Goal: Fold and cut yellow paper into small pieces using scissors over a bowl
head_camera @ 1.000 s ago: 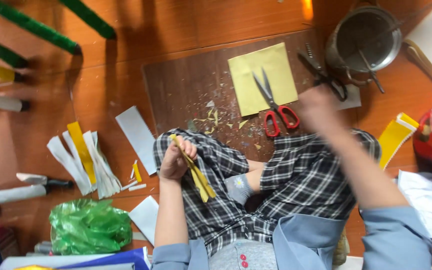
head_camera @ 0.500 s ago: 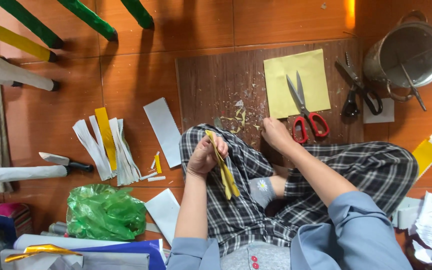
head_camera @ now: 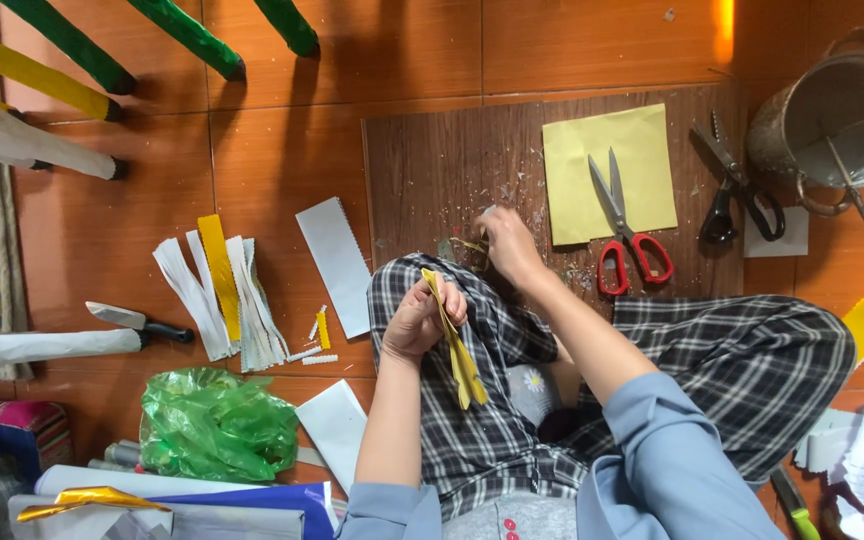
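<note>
I sit on the floor with checked trousers, my knee raised. My left hand (head_camera: 424, 318) is shut on a bundle of yellow paper strips (head_camera: 455, 342) that hang down over my knee. My right hand (head_camera: 507, 243) reaches onto the brown wooden board (head_camera: 432, 160), fingers pinched at small paper scraps (head_camera: 467, 243) near its front edge; whether it holds one I cannot tell. On the board lie a yellow paper sheet (head_camera: 607, 170) and red-handled scissors (head_camera: 624, 232) across it.
Black scissors (head_camera: 737, 190) and a metal pot (head_camera: 837, 115) are at the right. White and yellow cut strips (head_camera: 220, 290), a white card (head_camera: 334, 265) and a knife (head_camera: 137, 322) lie left. A green plastic bag (head_camera: 214, 425) and paper-wrapped sticks (head_camera: 72, 45) fill the left side.
My right hand pulled back from the black scissors by the pot, passed the red scissors, and now rests on the scraps at the board's front edge. The left hand stayed put.
</note>
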